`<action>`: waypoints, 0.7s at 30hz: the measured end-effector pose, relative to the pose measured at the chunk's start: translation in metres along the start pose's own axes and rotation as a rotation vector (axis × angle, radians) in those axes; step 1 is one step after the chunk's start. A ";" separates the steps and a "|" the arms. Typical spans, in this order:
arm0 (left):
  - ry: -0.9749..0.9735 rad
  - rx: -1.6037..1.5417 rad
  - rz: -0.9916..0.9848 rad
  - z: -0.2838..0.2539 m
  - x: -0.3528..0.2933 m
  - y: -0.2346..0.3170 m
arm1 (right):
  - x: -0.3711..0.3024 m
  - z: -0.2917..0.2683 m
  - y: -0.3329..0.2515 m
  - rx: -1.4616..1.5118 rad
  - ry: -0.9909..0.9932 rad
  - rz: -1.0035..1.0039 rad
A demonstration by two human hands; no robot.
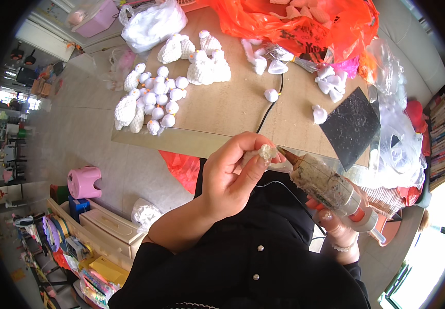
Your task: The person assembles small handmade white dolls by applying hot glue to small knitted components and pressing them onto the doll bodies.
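Note:
My left hand point(232, 177) pinches a small whitish piece point(267, 152) between thumb and fingers, just over the table's front edge. Its exact kind is too small to make out. My right hand point(338, 232) grips a glue gun point(325, 188) with a worn, glue-smeared barrel; its nozzle points left and meets or nearly meets the whitish piece. Ahead on the table, a cluster of small white balls point(160, 97) with orange spots lies beside white knitted bodies point(209, 71). A single white ball point(271, 95) rests near a black cable point(267, 113).
A black square sheet point(352, 129) lies at the table's right. Behind it are white soft pieces point(330, 82) and a red plastic bag point(305, 31) holding pinkish items. A white plastic bag point(153, 24) stands far left. Clear plastic bags point(400, 144) crowd the right edge.

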State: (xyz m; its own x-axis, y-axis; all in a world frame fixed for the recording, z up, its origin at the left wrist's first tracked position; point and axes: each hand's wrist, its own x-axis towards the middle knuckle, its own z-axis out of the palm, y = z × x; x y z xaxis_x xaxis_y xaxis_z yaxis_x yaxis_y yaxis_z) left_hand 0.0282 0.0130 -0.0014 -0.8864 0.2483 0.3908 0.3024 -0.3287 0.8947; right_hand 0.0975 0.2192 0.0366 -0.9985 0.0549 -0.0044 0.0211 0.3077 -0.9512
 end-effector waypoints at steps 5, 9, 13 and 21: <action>0.013 -0.074 -0.031 0.002 -0.002 -0.002 | 0.001 -0.001 -0.002 -0.021 -0.002 0.000; 0.023 -0.055 -0.040 0.002 -0.002 -0.001 | 0.002 -0.001 -0.003 -0.109 -0.001 -0.034; -0.020 -0.126 -0.005 0.003 0.000 -0.004 | 0.005 0.005 -0.005 -0.105 0.004 -0.223; 0.025 -0.105 -0.089 0.004 -0.003 -0.002 | 0.002 0.002 -0.002 -0.096 -0.001 -0.130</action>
State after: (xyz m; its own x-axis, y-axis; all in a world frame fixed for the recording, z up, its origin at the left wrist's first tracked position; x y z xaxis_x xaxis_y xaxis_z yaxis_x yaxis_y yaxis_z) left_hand 0.0313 0.0165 -0.0032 -0.9169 0.2584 0.3041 0.1848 -0.4004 0.8975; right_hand 0.0952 0.2169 0.0374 -0.9932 0.0079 0.1162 -0.1033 0.4013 -0.9101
